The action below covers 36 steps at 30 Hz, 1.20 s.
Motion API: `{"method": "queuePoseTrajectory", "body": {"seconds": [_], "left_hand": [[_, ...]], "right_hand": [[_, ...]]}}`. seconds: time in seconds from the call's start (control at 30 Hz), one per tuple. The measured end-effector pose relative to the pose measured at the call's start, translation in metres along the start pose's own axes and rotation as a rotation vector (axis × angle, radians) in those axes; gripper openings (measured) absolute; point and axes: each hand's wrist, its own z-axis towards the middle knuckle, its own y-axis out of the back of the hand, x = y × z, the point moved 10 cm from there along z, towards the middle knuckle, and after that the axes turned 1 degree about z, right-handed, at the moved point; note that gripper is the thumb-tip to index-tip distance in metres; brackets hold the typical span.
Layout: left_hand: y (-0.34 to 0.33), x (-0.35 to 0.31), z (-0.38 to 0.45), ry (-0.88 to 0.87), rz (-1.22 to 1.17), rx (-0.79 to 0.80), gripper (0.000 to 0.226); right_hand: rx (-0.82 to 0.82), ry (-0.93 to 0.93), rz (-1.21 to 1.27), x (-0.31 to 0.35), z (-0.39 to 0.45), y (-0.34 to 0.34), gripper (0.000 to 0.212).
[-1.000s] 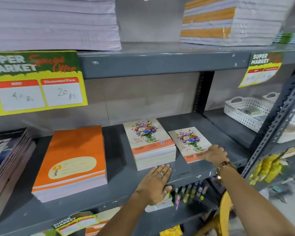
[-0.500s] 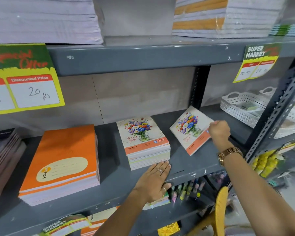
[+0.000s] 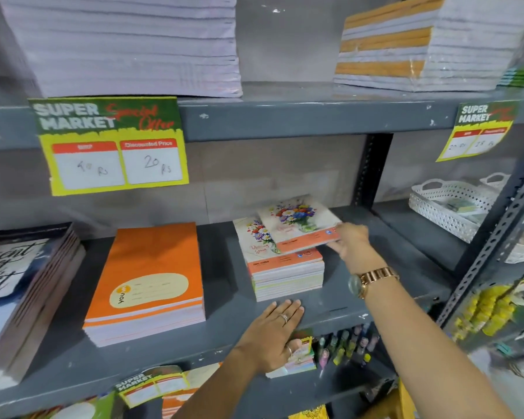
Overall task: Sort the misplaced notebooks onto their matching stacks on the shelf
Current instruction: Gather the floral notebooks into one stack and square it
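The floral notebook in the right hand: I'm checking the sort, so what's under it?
Under the floral notebook, held by the right hand, sits the matching floral stack. Its top cover shows at left and front; the rest is covered, so contact can't be judged.

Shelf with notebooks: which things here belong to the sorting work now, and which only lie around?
In the job:
- flower notebook, held by the right hand
- flower stack under it
- left hand, flat on the shelf edge

Lying about:
- orange stack
- white baskets
- price card
- pens below
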Motion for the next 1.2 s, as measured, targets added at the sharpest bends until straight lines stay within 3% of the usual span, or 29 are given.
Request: {"method": "queuePoseTrajectory", "body": {"seconds": [0.07, 0.17, 0.23, 0.33, 0.43, 0.53, 0.6, 0.67, 0.73, 0.87, 1.13, 1.2], "left_hand": [[0.001, 0.007, -0.012, 0.017, -0.004, -0.001, 0.06], [0.004, 0.014, -0.026, 0.04, -0.03, 0.006, 0.059], [0.008, 0.019, -0.034, 0.062, -0.078, 0.008, 0.057], [0.019, 0.03, -0.044, 0.149, -0.174, -0.036, 0.052], [0.04, 0.046, -0.058, 0.261, -0.193, -0.209, 0.046], [0.071, 0.061, -0.071, 0.346, -0.235, -0.508, 0.05], [0.087, 0.074, -0.077, 0.412, -0.301, -0.683, 0.039], [0.1, 0.087, -0.077, 0.5, -0.427, -0.79, 0.034], [0.107, 0.098, -0.074, 0.577, -0.554, -0.852, 0.031], [0.113, 0.104, -0.048, 0.587, -0.65, -0.811, 0.035], [0.076, 0.101, 0.0, 0.546, -1.402, -0.631, 0.055], [0.066, 0.107, 0.006, 0.577, -1.487, -0.649, 0.04]], "right_hand": [[0.047, -0.061, -0.099, -0.028, -0.001, -0.014, 0.013], [-0.069, 0.012, -0.388, -0.039, 0.0, -0.012, 0.012], [-0.122, 0.111, -0.631, -0.028, -0.005, -0.015, 0.024], [-0.079, 0.197, -0.87, -0.015, -0.008, -0.025, 0.034], [-0.039, 0.226, -1.009, -0.014, -0.006, -0.029, 0.037], [0.009, 0.245, -1.099, -0.014, -0.002, -0.032, 0.041], [0.035, 0.223, -1.165, -0.016, -0.001, -0.032, 0.042], [0.041, 0.208, -1.227, -0.017, 0.003, -0.03, 0.033], [0.068, 0.268, -1.151, -0.01, 0.008, -0.033, 0.021], [0.141, 0.313, -0.848, -0.006, 0.024, -0.032, 0.031], [0.441, -0.046, -0.505, -0.064, 0.043, -0.038, 0.075], [0.489, -0.142, -0.424, -0.078, 0.041, -0.041, 0.078]]}}
